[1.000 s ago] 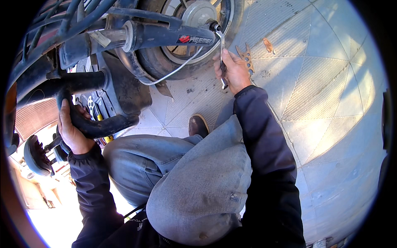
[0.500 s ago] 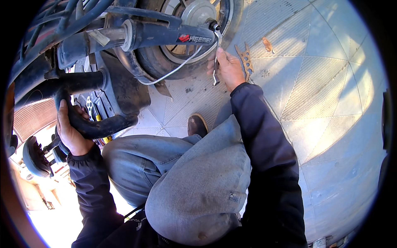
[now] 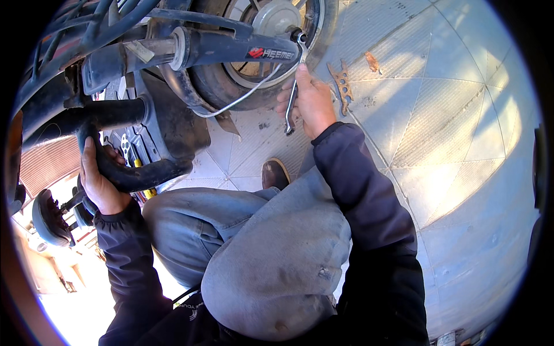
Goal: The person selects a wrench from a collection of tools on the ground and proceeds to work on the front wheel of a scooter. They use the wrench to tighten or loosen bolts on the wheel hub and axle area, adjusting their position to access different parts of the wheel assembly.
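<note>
Long silver metal wrench slants down from the dark metal axle end of the grey-hubbed wheel; we can't quite tell if its head is fully seated. Our right hand grips mid-shaft. Should be rigid, fairly light, slick if oily; holding nearer the free end gives us more leverage. Our left hand wraps the black curved metal tube. Rust-brown notched metal plate lies near our right.
</note>
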`<state>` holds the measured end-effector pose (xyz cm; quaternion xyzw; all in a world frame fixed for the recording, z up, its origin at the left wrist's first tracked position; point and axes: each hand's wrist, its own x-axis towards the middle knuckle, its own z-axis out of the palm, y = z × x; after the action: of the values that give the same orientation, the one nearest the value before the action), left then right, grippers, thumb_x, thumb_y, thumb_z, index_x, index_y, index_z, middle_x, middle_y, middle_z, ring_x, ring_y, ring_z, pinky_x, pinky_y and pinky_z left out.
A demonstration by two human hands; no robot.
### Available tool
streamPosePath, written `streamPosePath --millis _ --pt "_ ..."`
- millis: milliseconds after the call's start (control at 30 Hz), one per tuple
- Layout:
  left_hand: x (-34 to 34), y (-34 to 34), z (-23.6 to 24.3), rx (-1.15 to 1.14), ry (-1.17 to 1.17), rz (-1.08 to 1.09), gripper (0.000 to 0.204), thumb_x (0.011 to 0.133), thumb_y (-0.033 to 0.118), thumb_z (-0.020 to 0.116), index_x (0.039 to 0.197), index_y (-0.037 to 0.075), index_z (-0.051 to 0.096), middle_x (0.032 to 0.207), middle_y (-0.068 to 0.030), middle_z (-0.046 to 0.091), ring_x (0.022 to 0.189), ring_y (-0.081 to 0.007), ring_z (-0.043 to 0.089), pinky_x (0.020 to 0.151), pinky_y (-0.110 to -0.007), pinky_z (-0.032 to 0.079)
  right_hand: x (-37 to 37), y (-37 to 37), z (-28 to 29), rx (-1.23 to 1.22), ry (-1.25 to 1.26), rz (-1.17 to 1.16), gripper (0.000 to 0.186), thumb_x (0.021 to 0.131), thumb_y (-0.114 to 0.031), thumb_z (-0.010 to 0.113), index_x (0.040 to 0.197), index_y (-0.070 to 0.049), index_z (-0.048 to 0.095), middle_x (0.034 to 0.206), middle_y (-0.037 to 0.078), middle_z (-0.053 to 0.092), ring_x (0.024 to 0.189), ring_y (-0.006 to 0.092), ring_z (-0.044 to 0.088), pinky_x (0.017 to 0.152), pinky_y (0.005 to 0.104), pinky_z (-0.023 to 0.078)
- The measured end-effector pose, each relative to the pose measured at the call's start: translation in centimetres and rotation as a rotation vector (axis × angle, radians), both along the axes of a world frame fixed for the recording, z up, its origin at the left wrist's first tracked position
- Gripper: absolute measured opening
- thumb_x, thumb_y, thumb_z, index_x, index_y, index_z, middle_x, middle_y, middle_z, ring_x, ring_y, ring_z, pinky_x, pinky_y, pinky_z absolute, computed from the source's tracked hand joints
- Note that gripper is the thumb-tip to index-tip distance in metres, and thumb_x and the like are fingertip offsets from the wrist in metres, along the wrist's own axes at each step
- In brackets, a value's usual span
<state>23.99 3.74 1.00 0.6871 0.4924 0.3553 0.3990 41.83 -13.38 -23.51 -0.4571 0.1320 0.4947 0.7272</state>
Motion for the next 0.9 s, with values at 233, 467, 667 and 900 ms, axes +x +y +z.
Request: streamPosePath --millis 233,467,667,900 --pt "0.3 -0.2 0.0 -0.004 0.001 -0.009 0.031 0.089 0.035 0.065 0.094 0.005 0.060 0.068 -0.0010 0.056 0.055 -0.0101 0.055 0.054 -0.021 0.047 1.1 -0.2 3.4 0.113 0.178 0.031 0.054 0.101 -0.049 0.032 0.094 0.001 0.052 0.084 0.015 0.061 0.071 0.0280 0.066 0.063 0.0413 0.057" --pt "0.0 0.0 0.1 -0.021 0.000 0.003 0.031 0.088 0.035 0.065 0.090 0.005 0.058 0.066 -0.0025 0.053 0.054 -0.0123 0.054 0.058 -0.024 0.049 1.3 0.9 4.7 0.271 0.338 -0.039 0.055 0.102 -0.049 0.029 0.097 0.001 0.051 0.087 0.015 0.060 0.079 0.0293 0.065 0.072 0.0445 0.057" --pt "-0.6 0.7 0.1 -0.019 0.003 -0.019 0.033 0.091 0.035 0.062 0.100 0.003 0.058 0.070 -0.0062 0.057 0.057 -0.0135 0.056 0.055 -0.023 0.047 0.1 0.4 1.8 0.078 0.182 0.030 0.060 0.098 -0.056 0.036 0.095 0.001 0.053 0.083 0.015 0.058 0.066 0.0275 0.064 0.059 0.0390 0.055" --pt "-0.4 0.4 0.0 -0.012 0.019 -0.017 0.034 0.090 0.036 0.061 0.101 0.004 0.058 0.070 -0.0060 0.057 0.056 -0.0136 0.056 0.054 -0.023 0.047 -0.2 0.2 -4.6 -0.167 -0.249 0.005 0.055 0.096 -0.050 0.049 0.078 0.000 0.063 0.065 0.006 0.059 0.055 0.0146 0.059 0.051 0.0269 0.046"
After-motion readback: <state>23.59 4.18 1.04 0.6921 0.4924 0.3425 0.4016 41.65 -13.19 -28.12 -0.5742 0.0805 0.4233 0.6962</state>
